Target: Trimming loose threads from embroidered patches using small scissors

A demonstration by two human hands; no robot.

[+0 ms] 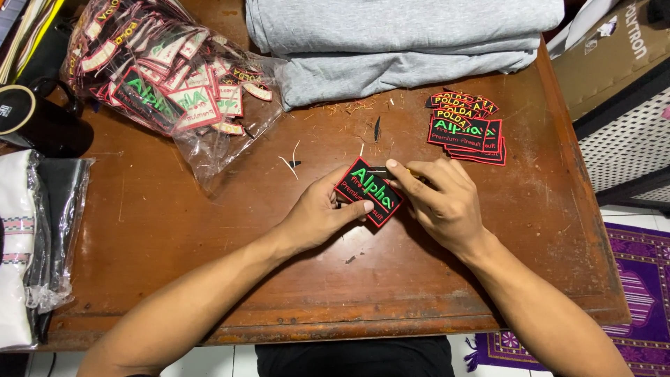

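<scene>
2 hands [380, 209], 1 held patch [368, 191], 1 patch stack [466, 128], 1 bag [167, 77], 2 folded cloths [405, 42].

A clear bag of patches [167, 77] lies at the desk's [209, 279] far left corner. Folded grey cloth [405, 42] sits at the far edge. A black mug [38, 119] stands at the left edge.
</scene>
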